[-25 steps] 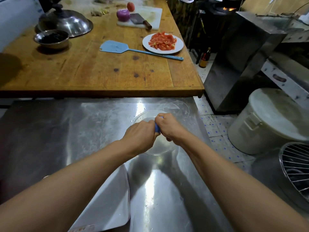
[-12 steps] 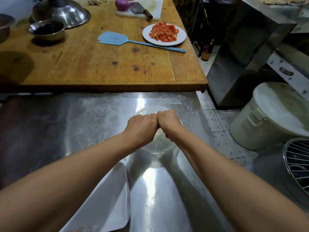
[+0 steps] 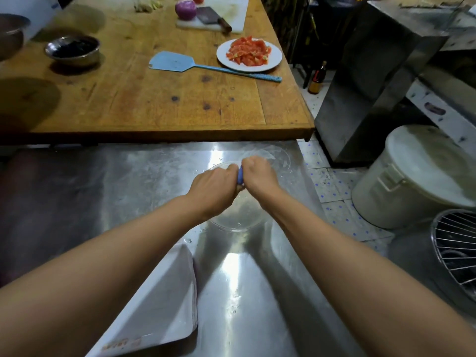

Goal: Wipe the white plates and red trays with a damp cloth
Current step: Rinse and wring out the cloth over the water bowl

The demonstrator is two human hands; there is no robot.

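Both hands meet over a clear bowl (image 3: 237,215) on the steel table (image 3: 128,181). Left hand (image 3: 213,188) and right hand (image 3: 258,176) are each fisted around a blue cloth (image 3: 240,175), knuckles almost touching, with only a short strip of the blue showing between them. From the way the fists oppose each other, my reading is that the cloth is being wrung out over the bowl, though no falling water is visible.

That puts the task at its preparation step: the cloth is being made damp, and no wiping of a plate or tray is under way. Near the person's left forearm, a pale tray (image 3: 164,300) lies on the steel table; its face looks grey-white, and whether it is one of the red trays cannot be told from this side. On the wooden table (image 3: 154,104) beyond, a white plate (image 3: 274,56) is loaded with cut tomato pieces, so it would need emptying before it could be wiped. A blue spatula (image 3: 172,62) lies just beside that plate, and a small metal bowl (image 3: 73,50) sits well apart to the left.

No other plates or trays appear, so nearly all of the wiping seems to be left.
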